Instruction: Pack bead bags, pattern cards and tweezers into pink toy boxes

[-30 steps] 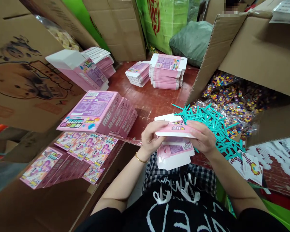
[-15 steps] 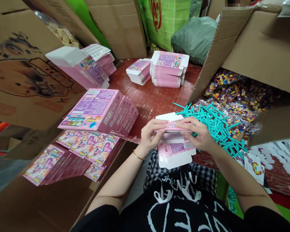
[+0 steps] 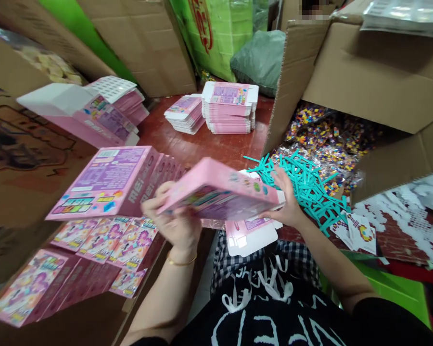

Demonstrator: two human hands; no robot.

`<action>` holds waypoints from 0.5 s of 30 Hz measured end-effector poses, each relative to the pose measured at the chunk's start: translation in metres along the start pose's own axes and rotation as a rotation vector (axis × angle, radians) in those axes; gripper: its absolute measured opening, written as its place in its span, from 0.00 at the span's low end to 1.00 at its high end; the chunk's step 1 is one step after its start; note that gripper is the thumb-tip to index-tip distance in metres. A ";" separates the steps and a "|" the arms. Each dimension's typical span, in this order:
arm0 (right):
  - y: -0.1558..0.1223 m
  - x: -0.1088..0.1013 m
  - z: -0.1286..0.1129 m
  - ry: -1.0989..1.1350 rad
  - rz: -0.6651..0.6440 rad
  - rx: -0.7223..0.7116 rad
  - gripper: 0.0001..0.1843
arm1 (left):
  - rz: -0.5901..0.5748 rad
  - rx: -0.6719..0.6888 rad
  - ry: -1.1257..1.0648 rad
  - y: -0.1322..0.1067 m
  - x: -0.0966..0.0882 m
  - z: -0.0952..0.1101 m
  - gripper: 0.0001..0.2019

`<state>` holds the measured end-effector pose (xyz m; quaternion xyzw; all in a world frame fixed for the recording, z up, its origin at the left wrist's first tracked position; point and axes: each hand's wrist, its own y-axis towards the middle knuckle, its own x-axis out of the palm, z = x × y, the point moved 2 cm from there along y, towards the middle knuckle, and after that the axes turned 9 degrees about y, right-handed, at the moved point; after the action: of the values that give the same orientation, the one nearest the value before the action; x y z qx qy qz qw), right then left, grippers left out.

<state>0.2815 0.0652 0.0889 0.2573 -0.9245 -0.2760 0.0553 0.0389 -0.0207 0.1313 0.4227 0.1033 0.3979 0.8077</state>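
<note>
A pink box (image 3: pixel 223 192), tilted and smeared by motion, is held up in front of me. My left hand (image 3: pixel 175 218) grips its left end, thumb on the near side and fingers around the corner. At the other end, my right hand (image 3: pixel 286 199) has its fingers stretched apart, and its palm and thumb are beside or touching the white end flap; I cannot tell which. Under the box lies an unfolded flat carton (image 3: pixel 254 240) at the table edge, partly hidden. Loose turquoise sticks (image 3: pixel 306 192) are heaped just beyond my right hand.
Finished-looking pink boxes (image 3: pixel 104 178) stand in rows at left, above an open carton. Flat carton stacks (image 3: pixel 231 108) sit on the red table (image 3: pixel 187 144). A large cardboard box (image 3: pixel 375 81) at right holds bags of coloured beads (image 3: pixel 328 129). Printed cards (image 3: pixel 361 233) lie at right.
The box has been raised off the flat carton and swung left, its left end in my left hand. My right hand's fingers have spread away from it. The view has shifted right.
</note>
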 end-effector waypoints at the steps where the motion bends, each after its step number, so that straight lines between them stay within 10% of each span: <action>1: -0.008 -0.002 0.002 0.086 0.039 0.091 0.49 | 0.062 -0.062 -0.036 -0.001 -0.005 0.000 0.17; 6: -0.029 -0.020 -0.024 0.340 0.244 0.303 0.27 | -0.169 -0.038 0.286 -0.015 -0.017 -0.005 0.29; 8: -0.024 -0.022 -0.047 0.371 0.038 0.306 0.28 | -0.321 0.221 0.425 -0.017 -0.013 0.002 0.36; 12: -0.015 0.000 -0.073 0.675 -0.572 0.633 0.34 | -0.824 0.524 0.175 -0.024 0.010 0.026 0.05; 15: -0.014 0.006 -0.063 0.722 -0.524 0.817 0.35 | -0.947 0.394 -0.012 -0.036 0.023 0.036 0.16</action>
<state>0.2974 0.0216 0.1347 0.5543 -0.7843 0.2017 0.1924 0.0918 -0.0375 0.1303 0.4759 0.3519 -0.0413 0.8050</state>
